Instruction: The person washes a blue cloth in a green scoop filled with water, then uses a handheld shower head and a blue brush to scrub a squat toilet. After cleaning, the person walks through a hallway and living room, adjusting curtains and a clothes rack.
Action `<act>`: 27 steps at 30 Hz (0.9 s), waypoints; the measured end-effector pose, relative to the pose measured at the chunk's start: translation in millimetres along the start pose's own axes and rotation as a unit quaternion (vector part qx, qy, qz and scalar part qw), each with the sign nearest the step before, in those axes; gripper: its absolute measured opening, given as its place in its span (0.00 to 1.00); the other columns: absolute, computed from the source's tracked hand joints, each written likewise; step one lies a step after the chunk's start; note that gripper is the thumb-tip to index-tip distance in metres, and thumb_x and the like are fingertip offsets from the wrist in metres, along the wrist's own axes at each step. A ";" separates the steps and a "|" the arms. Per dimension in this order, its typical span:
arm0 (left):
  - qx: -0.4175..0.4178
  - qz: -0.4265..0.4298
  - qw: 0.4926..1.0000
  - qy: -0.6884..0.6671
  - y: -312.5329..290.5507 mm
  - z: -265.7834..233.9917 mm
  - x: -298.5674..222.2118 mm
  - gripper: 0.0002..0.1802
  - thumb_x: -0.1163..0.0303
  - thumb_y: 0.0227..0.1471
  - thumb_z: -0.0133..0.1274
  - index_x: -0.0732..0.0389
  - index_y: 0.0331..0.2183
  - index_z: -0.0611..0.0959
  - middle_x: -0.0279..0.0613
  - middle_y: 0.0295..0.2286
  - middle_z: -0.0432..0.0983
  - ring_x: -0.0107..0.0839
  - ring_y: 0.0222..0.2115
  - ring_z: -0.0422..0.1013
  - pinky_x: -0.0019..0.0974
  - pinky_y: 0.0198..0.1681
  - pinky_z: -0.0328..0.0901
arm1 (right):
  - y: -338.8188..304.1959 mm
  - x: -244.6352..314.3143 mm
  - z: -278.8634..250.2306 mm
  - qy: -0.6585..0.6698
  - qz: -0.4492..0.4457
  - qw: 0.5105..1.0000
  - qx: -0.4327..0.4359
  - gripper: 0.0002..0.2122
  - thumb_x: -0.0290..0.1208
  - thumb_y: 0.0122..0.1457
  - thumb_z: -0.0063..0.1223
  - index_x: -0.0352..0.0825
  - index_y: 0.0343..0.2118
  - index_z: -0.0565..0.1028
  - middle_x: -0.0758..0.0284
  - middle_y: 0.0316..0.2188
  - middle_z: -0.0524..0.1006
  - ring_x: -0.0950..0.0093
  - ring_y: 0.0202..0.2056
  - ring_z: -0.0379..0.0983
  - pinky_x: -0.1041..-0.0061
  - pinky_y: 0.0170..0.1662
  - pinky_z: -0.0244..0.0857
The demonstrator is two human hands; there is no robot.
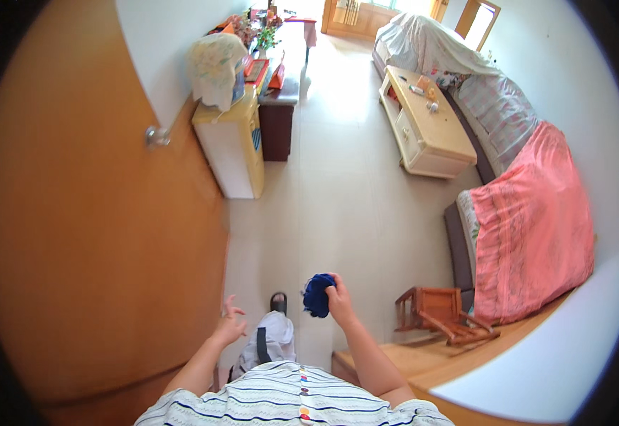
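Note:
My right hand (338,298) is closed around a bunched dark blue cloth (316,295), held out in front of me above the tiled floor. Part of the cloth bulges out past my thumb on the left side. My left hand (232,324) holds nothing; its fingers are apart, and it hovers near the edge of the wooden door (103,234). Between my two hands, one leg in light trousers (278,334) and a dark sandal (279,303) show below.
On the left, a yellow-and-white cabinet (231,153) stands past the door handle (157,136). At right are a long low table (430,128) with small items, a sofa under a pink cover (529,220), and a small wooden chair (433,311), apparently tipped over.

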State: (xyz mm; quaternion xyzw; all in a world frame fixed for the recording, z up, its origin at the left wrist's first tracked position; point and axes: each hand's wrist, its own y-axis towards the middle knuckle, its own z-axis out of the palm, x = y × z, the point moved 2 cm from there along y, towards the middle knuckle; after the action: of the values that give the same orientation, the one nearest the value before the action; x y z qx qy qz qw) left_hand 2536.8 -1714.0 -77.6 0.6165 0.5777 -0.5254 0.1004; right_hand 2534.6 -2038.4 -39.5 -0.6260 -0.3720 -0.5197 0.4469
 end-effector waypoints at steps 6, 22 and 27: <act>-0.141 0.103 0.984 -0.029 228.8 -64.0 -70.3 0.47 0.78 0.45 0.50 0.53 0.59 0.41 0.51 0.50 0.59 0.39 0.32 0.74 0.40 0.38 0.69 | 194.6 21.5 -50.2 -0.231 -0.114 0.961 -0.104 0.14 0.27 0.50 0.42 0.29 0.40 0.71 0.57 0.40 0.69 0.62 0.45 0.64 0.70 0.52 0.58; 0.208 0.343 0.907 0.131 728.2 -36.8 -506.7 0.40 0.73 0.48 0.49 0.43 0.60 0.54 0.41 0.43 0.73 0.45 0.42 0.69 0.43 0.45 0.64 | 645.0 81.5 -268.2 -0.151 0.046 0.952 -0.262 0.14 0.28 0.53 0.42 0.29 0.42 0.71 0.61 0.35 0.76 0.72 0.38 0.71 0.73 0.44 0.65; 0.159 0.187 0.965 0.092 853.0 -105.4 -534.7 0.32 0.75 0.51 0.49 0.57 0.54 0.53 0.46 0.38 0.74 0.38 0.37 0.75 0.37 0.41 0.68 | 882.9 177.1 -201.2 -0.129 0.002 0.992 0.002 0.14 0.24 0.52 0.42 0.31 0.42 0.72 0.63 0.33 0.75 0.73 0.36 0.71 0.73 0.42 0.66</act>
State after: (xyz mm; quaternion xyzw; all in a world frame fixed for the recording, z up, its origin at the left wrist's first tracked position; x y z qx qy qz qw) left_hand 3408.1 -2227.7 -36.3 0.7672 0.3681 -0.5234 0.0436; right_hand 3324.3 -2514.4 -5.9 -0.6875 -0.4261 -0.4330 0.3978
